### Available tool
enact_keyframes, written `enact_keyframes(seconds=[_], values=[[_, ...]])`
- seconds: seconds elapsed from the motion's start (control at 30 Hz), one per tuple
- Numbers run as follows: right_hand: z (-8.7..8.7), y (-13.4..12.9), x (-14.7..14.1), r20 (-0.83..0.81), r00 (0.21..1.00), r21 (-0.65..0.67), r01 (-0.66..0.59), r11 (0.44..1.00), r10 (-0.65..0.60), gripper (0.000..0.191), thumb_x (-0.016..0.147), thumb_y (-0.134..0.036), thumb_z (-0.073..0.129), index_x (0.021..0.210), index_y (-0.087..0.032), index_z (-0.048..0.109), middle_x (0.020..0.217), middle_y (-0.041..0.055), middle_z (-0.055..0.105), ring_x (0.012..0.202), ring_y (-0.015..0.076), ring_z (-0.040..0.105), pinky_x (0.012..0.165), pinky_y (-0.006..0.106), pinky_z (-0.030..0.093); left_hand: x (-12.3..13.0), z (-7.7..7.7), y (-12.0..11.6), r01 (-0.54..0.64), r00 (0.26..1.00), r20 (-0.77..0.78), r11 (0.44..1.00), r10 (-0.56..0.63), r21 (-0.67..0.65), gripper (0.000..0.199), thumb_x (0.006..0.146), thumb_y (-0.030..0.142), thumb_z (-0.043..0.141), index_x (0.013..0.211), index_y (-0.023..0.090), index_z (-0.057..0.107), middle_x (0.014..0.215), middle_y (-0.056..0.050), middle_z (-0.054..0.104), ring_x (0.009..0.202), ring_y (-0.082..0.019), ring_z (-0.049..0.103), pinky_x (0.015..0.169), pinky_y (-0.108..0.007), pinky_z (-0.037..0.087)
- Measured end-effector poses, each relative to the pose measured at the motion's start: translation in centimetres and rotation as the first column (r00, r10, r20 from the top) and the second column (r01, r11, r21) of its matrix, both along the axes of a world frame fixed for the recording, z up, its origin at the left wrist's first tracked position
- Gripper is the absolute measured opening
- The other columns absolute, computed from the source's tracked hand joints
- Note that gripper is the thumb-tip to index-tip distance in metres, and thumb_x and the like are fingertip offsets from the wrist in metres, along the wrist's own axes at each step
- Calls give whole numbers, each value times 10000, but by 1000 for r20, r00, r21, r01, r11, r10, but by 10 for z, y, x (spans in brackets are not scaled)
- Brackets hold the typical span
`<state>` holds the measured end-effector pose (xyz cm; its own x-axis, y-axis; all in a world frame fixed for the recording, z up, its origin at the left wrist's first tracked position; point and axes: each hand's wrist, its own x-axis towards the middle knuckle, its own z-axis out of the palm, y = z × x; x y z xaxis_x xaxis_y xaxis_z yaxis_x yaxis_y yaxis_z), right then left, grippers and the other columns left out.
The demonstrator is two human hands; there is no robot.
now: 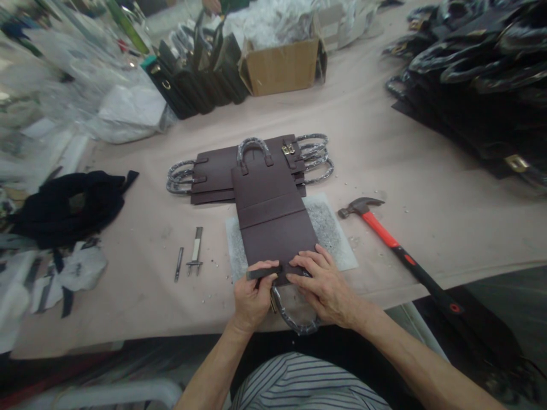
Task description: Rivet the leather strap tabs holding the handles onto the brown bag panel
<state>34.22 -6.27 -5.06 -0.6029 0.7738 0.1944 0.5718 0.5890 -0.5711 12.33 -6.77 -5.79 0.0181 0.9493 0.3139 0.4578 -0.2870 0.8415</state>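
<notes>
A flat dark-brown leather bag panel (273, 219) with a wrapped handle at each end lies lengthwise on a grey-white cutting slab (333, 233). My left hand (252, 296) pinches a small dark strap piece (264, 273) against the panel's near edge. My right hand (325, 282) lies flat on the same edge, fingers pressing the leather beside the strap. The near handle (294, 322), wrapped in clear plastic, curves out from under both hands toward me.
A stack of similar brown panels (213, 176) lies behind. A red-handled hammer (397, 245) lies to the right, two metal punches (190, 259) to the left. Also present: a cardboard box (282, 65), black bags (196, 80), a black pile (478, 68), dark cloth (68, 202).
</notes>
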Motion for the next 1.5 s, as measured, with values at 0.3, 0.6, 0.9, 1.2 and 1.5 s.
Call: enact_keyframes(seconds=[0.3, 0.6, 0.9, 1.2, 1.5], values=[[-1, 0, 0, -11, 1000, -16, 5, 1000, -5, 370, 920, -166, 523, 1252, -280, 637, 1338, 87, 581, 1325, 298, 450, 1179, 682, 253, 2, 2, 6, 26, 998, -61, 1000, -26, -10, 117, 932, 180, 603, 968, 195, 713, 948, -39, 771, 910, -187, 737, 852, -306, 609], [9, 4, 14, -226, 967, 46, 135, 990, -122, 304, 920, -147, 520, 1188, -231, 637, 1228, 108, 638, 1174, 260, 583, 1081, 568, 451, 12, -3, 9, -3, 996, -87, 1000, 4, 19, 129, 921, 175, 560, 971, 188, 678, 931, -60, 756, 888, -206, 728, 817, -330, 607], [-1, 12, 109, -53, 752, 267, 644, 717, -657, 215, 934, -251, 546, 1079, -178, 687, 1161, 158, 677, 1091, 317, 619, 961, 510, 515, 12, -3, 9, 14, 996, -92, 999, -11, 34, 128, 917, 165, 563, 985, 192, 668, 934, -52, 750, 888, -197, 726, 822, -314, 600], [-3, 3, 145, 473, 554, 79, 748, 659, -685, 358, 923, -372, 471, 1109, -127, 655, 956, 168, 628, 826, 296, 593, 707, 412, 468, 18, -3, 8, 58, 986, -158, 997, -49, 54, 143, 932, 156, 526, 1021, 200, 629, 945, -57, 726, 879, -202, 722, 801, -302, 587], [33, 10, 105, -28, 491, -977, 171, 128, -871, 217, 686, -282, 693, 789, -201, 521, 645, -44, 482, 481, 83, 415, 447, 227, 366, 19, -8, 9, 86, 985, -155, 992, -70, 97, 164, 930, 121, 519, 1045, 194, 609, 917, -33, 714, 824, -165, 714, 762, -256, 573]])
